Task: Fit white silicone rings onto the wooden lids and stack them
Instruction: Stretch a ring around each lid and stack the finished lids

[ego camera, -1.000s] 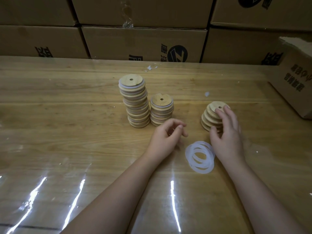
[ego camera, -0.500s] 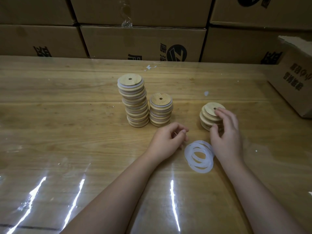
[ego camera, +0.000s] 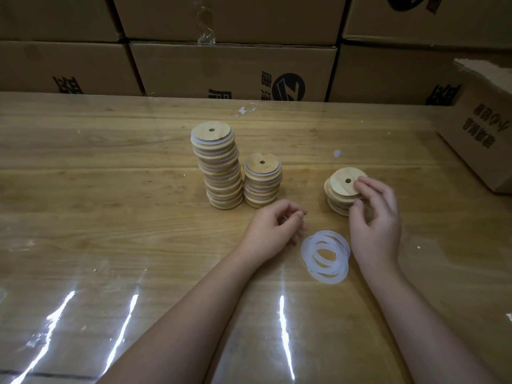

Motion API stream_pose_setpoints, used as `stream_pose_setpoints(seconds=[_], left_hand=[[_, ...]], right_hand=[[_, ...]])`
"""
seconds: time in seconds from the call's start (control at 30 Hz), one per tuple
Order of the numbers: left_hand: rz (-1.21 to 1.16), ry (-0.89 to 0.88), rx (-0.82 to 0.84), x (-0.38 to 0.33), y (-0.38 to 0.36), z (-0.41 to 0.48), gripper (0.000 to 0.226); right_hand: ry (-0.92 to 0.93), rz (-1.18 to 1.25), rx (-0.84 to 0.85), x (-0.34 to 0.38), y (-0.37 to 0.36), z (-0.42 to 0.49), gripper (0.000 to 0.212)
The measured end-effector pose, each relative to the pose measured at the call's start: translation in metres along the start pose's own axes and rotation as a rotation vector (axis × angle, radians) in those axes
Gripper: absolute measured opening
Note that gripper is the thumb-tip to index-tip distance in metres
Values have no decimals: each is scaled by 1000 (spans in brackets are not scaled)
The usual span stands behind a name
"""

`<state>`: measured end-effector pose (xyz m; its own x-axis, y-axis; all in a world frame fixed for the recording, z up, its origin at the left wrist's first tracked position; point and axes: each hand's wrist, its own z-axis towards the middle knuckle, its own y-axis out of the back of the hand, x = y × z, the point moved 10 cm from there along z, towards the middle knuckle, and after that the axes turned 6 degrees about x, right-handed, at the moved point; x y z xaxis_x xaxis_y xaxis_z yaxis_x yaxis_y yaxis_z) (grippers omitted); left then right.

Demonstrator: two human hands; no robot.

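Note:
Two stacks of wooden lids fitted with white rings stand mid-table: a tall one (ego camera: 220,167) and a shorter one (ego camera: 262,181) to its right. Further right is a low pile of bare wooden lids (ego camera: 339,202). My right hand (ego camera: 375,220) pinches the top lid (ego camera: 343,180) of that pile between thumb and fingers, and the lid is tilted up. A small heap of white silicone rings (ego camera: 329,275) lies flat between my hands. My left hand (ego camera: 273,232) rests on the table left of the rings, fingers loosely curled, holding nothing that I can see.
The wooden table (ego camera: 110,203) is covered with glossy clear film. A wall of cardboard boxes (ego camera: 232,70) lines its far edge. Another cardboard box (ego camera: 482,139) sits on the table at the far right. Small white scraps (ego camera: 337,153) lie behind the piles.
My right hand's fingers have curled in from lying over the bare pile to pinching its top lid, which now tilts up. The left hand stayed almost still.

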<state>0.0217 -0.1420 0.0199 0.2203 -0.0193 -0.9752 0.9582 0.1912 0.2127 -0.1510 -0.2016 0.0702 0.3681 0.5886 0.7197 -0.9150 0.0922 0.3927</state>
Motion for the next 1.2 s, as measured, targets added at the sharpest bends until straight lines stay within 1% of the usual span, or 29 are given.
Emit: stream_pose_setpoints(seconds=[0.13,0.23,0.33,0.4,0.47,0.53,0.6,0.67,0.73,0.83,0.9,0.97,1.03,1.1,1.13,1.2], left_hand=[[6,10,2,2,0,1,13],[5,12,-9,3,1,1,15],[13,2,-31,3,3,2,16],[-3,4,-33,4,3,3,26],[34,-8,-21,4,2,3,36],[79,-13,-3,4,1,4,37],[74,-10,1,5,2,4,36],[83,-21,-14,4,3,4,35],[111,-44,-25,3,4,5,36],[112,-50,-32,4,4,5,36],[95,-54,-29,5,4,6,36],[100,-72,-24,3,3,6,40],[132,-91,-33,1,3,6,46],[188,-110,-50,-2,5,5,52],[212,-121,-52,-4,6,4,51],[216,-134,-36,-6,5,3,42]], right_hand=[[-2,74,-20,3,3,0,31],[10,120,18,5,-1,0,29],[92,120,71,14,-6,-1,25],[141,111,125,21,-13,-3,24],[163,138,220,25,-27,-7,24],[176,148,327,27,-40,-12,22],[150,162,395,24,-48,-14,21],[113,182,418,20,-48,-13,18],[117,153,428,20,-48,-14,16],[111,61,466,17,-53,-16,24],[59,42,449,11,-52,-14,22],[-6,39,394,3,-46,-11,18],[-87,85,342,-6,-41,-9,15],[-164,205,338,-12,-41,-9,16],[-183,249,360,-12,-43,-11,17],[-173,277,408,-8,-47,-14,17]])
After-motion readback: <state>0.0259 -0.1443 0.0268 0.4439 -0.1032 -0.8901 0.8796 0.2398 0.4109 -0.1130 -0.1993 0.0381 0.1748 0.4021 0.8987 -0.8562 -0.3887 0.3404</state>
